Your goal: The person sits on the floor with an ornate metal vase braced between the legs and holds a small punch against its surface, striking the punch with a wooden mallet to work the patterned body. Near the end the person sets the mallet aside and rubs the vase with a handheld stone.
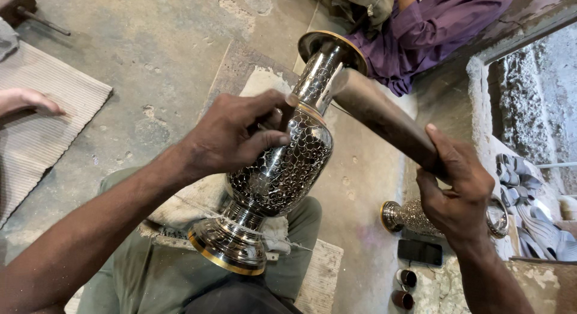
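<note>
Left hand point(237, 136): clenched around a small dark tool point(287, 114), thumb across the front, the tool's tip pressed to the shoulder of the engraved metal vase point(279, 169). Right hand point(457, 193): gripping the lower end of a long dark tapered club point(378, 115), fingers wrapped, thumb laid along the shaft; the club's broad upper end up beside the vase neck, close over the tool, contact not clear.

Vase: tilted, mouth point(330, 46) pointing up and away, flared gold-rimmed foot point(228, 248) down on a pale cloth point(192, 203) in the lap, resting between the knees. Body dark with a fine silver scale pattern, neck bright and polished.

Further out, right of the vase: a second, smaller patterned vase point(415, 218) lying on its side on the floor, partly behind the right hand. Just below it a dark phone point(421, 252) lying flat, and two small brown cups point(406, 288) near the bottom edge. Far right: a pile of sandals point(529, 200) beside a rough wall.

Top right: another person in a purple garment point(433, 31), seated just beyond the vase mouth. Left edge: someone else's hand point(27, 101) resting on a ribbed mat point(42, 127) on the concrete floor point(150, 55).
</note>
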Available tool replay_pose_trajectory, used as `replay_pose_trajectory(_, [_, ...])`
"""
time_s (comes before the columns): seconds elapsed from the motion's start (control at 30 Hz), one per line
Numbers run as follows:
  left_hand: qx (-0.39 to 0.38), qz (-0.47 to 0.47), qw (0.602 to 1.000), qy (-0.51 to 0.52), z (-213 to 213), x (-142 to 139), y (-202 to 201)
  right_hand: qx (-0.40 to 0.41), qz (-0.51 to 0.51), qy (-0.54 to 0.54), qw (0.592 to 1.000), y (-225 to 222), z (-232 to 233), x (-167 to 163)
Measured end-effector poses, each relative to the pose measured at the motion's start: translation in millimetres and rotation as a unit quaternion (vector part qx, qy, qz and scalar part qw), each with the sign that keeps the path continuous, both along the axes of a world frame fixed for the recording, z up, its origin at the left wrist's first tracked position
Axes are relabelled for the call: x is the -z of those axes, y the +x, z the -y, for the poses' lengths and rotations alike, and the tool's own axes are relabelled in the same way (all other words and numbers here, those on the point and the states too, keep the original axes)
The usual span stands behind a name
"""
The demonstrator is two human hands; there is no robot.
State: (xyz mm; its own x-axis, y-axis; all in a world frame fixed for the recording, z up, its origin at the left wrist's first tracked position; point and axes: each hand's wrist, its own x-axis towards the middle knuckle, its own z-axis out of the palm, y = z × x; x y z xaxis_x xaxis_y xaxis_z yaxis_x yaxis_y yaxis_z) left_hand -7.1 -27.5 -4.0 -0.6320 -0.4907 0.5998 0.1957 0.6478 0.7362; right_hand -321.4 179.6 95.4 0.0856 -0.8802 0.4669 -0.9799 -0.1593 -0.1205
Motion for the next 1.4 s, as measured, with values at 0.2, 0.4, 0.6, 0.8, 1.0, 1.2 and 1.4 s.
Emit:
replay_pose_trajectory(0.2, [0.011, 0.035, 0.999, -0.032, -3.7, -5.2, -6.0, 0.007, 0.004, 0.012, 1.0, 7.3, 8.2, -6.1])
replay_pose_trajectory(0.4, [0.003, 0.013, 0.999, -0.043, -5.7, -6.7, -4.6, -0.003, 0.298, 0.014, 0.955, 7.6, 16.9, -1.5])
replay_pose_trajectory(0.6, [0.004, 0.026, 0.999, -0.029, -5.6, -6.1, -5.4, -0.002, 0.026, 0.019, 1.0, -3.1, 17.8, -1.9])
replay_pose_trajectory(0.8, [0.012, 0.01, 0.999, -0.052, -2.4, -0.2, -9.2, -0.026, -0.056, -0.017, 0.998, 5.5, 19.1, 6.5])
replay_pose_trajectory(1.0, [0.006, 0.032, 0.998, -0.052, -0.6, 3.7, -10.1, -0.008, -0.101, -0.011, 0.995, 11.1, 18.4, 8.4])
replay_pose_trajectory(1.2, [0.006, 0.024, 0.998, -0.053, 1.1, 1.9, -8.3, -0.015, -0.102, -0.03, 0.994, 6.8, 18.2, 14.6])
replay_pose_trajectory(1.4, [0.026, 0.016, 0.999, -0.042, 1.4, -2.0, -4.6, -0.006, -0.138, -0.042, 0.99, 5.1, 16.8, 8.2])
